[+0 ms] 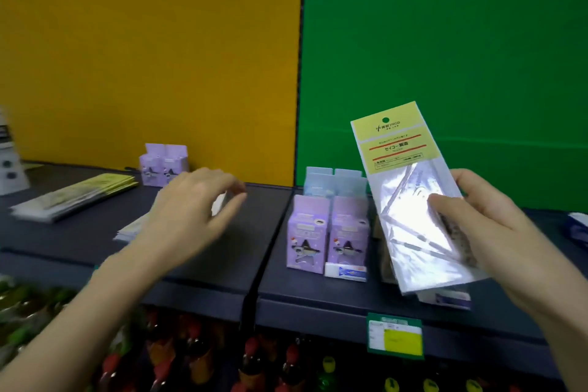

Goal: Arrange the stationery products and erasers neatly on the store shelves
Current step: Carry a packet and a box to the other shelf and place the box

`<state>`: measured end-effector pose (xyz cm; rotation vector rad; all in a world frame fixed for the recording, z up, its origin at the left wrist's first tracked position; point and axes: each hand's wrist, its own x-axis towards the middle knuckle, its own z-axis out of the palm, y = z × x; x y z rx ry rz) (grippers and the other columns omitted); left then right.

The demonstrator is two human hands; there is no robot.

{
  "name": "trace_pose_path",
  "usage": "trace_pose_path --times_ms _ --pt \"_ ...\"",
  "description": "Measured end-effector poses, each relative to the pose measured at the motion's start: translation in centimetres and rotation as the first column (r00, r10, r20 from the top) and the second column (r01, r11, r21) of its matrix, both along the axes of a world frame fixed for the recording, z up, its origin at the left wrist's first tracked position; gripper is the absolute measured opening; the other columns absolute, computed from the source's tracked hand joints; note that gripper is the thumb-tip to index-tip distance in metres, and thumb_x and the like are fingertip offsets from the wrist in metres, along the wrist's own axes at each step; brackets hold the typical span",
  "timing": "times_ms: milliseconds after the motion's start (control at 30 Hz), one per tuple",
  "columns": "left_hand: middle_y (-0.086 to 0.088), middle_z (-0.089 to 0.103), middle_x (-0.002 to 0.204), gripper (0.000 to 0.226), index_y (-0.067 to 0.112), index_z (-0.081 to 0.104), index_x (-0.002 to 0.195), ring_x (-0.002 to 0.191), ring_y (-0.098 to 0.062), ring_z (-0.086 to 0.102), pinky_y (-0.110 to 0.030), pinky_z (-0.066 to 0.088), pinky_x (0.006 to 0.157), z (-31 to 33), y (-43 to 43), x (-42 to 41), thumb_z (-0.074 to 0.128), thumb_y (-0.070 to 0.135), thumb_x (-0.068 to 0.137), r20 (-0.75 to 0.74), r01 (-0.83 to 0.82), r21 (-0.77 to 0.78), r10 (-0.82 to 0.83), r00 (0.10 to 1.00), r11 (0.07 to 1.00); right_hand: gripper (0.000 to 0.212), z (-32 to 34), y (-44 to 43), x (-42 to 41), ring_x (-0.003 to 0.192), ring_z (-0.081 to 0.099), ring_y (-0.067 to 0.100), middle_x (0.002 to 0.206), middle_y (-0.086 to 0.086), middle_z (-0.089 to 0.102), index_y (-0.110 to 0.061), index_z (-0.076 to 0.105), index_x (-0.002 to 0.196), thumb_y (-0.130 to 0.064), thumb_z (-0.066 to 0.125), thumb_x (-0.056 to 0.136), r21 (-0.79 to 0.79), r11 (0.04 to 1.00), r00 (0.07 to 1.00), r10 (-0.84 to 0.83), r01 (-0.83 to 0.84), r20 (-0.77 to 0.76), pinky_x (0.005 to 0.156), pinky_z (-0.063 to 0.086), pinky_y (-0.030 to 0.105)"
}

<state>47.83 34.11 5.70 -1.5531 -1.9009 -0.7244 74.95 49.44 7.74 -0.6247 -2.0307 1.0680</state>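
Observation:
My right hand (pixel 483 219) grips a clear ruler-set packet with a yellow header card (pixel 404 184), held tilted above the dark shelf (pixel 241 251). My left hand (pixel 191 210) hovers over the shelf's left section with fingers apart, just above a flat packet (pixel 133 227) lying under it. Two purple eraser boxes (pixel 327 235) stand upright in the middle, with pale blue boxes (pixel 334 183) behind them. A small white eraser (pixel 345 273) lies in front of the purple boxes. More purple boxes (pixel 164 165) stand at the back left.
A stack of yellow-headed packets (pixel 73 197) lies at the far left of the shelf. A green and yellow price tag (pixel 396 336) hangs on the shelf's front edge. Bottles (pixel 254 363) fill the lower shelf. Yellow and green panels form the back wall.

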Motion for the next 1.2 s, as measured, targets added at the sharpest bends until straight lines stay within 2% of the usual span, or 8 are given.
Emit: trace_pose_path --times_ms 67,133,200,400,700,833,1000,1200 --pt "0.001 0.067 0.080 0.035 0.020 0.064 0.084 0.073 -0.026 0.062 -0.034 0.047 0.060 -1.1 -2.8 -1.3 0.038 0.044 0.083 0.038 -0.102 -0.015 0.102 0.994 0.995 0.016 -0.4 -1.2 -2.2 0.062 0.056 0.032 0.083 0.020 0.064 -0.033 0.061 0.091 -0.023 0.049 0.093 -0.010 0.996 0.996 0.086 -0.086 -0.021 0.064 0.042 0.033" --pt "0.000 0.066 0.079 0.036 0.020 0.063 0.085 0.074 -0.027 0.062 -0.035 0.047 0.060 -1.9 -5.5 -2.5 0.037 0.044 0.082 0.049 -0.187 -0.048 0.189 0.981 0.981 0.015 -0.7 -2.5 -4.4 0.050 0.052 0.012 0.059 -0.006 0.062 -0.033 0.060 0.095 -0.023 0.049 0.092 -0.010 0.989 0.989 0.145 -0.145 -0.033 0.054 0.040 0.022" --pt "0.001 0.066 0.080 0.038 0.020 0.063 0.084 0.076 -0.026 0.063 -0.034 0.047 0.062 -2.6 -8.1 -3.8 0.035 0.045 0.082 0.057 -0.248 -0.075 0.253 0.966 0.966 0.015 -1.2 -4.0 -6.8 0.050 0.048 0.008 0.052 -0.010 0.055 -0.034 0.058 0.099 -0.025 0.050 0.091 -0.012 0.979 0.979 0.202 -0.203 -0.036 0.055 0.037 0.026" --pt "0.003 0.067 0.079 0.038 0.020 0.065 0.084 0.075 -0.022 0.065 -0.032 0.050 0.062 -4.2 -15.8 -8.8 0.036 0.045 0.081 0.082 -0.323 -0.113 0.333 0.939 0.940 0.013 -2.6 -10.0 -15.3 0.072 0.070 0.015 0.081 0.000 0.074 -0.028 0.058 0.102 -0.022 0.053 0.091 -0.108 0.939 0.944 0.320 -0.327 -0.075 0.068 0.051 0.035" --pt "0.012 0.059 0.076 0.042 0.022 0.064 0.084 0.077 -0.016 0.061 -0.028 0.041 0.060 -4.7 -25.5 -17.9 0.033 0.049 0.081 0.072 -0.326 -0.097 0.333 0.940 0.940 0.009 -4.2 -19.7 -30.1 0.082 0.067 0.010 0.096 -0.003 0.069 -0.027 0.053 0.097 -0.020 0.053 0.092 -0.214 0.925 0.949 0.298 -0.314 -0.106 0.069 0.051 0.028" --pt "0.011 0.059 0.079 0.023 0.020 0.065 0.089 0.081 -0.014 0.059 -0.028 0.041 0.065 -4.3 -27.1 -21.7 0.050 0.038 0.086 0.132 -0.309 -0.101 0.320 0.938 0.946 0.010 -4.1 -21.9 -36.6 0.081 0.061 0.009 0.101 0.001 0.066 -0.016 0.053 0.100 -0.020 0.055 0.091 -0.267 0.927 0.964 0.264 -0.264 -0.037 0.064 0.044 0.025" --pt "0.003 0.065 0.092 0.014 0.020 0.064 0.096 0.088 -0.016 0.059 -0.037 0.050 0.074 -4.0 -26.9 -26.4 0.054 0.028 0.089 0.200 -0.278 -0.106 0.294 0.935 0.955 0.016 -4.4 -21.9 -43.5 0.098 0.063 0.020 0.116 0.009 0.065 -0.010 0.056 0.102 -0.018 0.059 0.089 -0.323 0.929 0.982 0.189 -0.181 -0.007 0.087 0.051 0.038" --pt "0.002 0.064 0.100 0.018 0.021 0.062 0.102 0.097 -0.018 0.056 -0.035 0.048 0.080 -3.6 -24.4 -31.6 0.049 0.028 0.092 0.223 -0.226 -0.121 0.249 0.943 0.967 0.009 -5.1 -20.5 -50.1 0.102 0.063 0.023 0.114 0.010 0.065 -0.011 0.055 0.091 -0.016 0.062 0.087 -0.341 0.936 0.996 0.087 -0.091 -0.027 0.069 0.050 0.028"
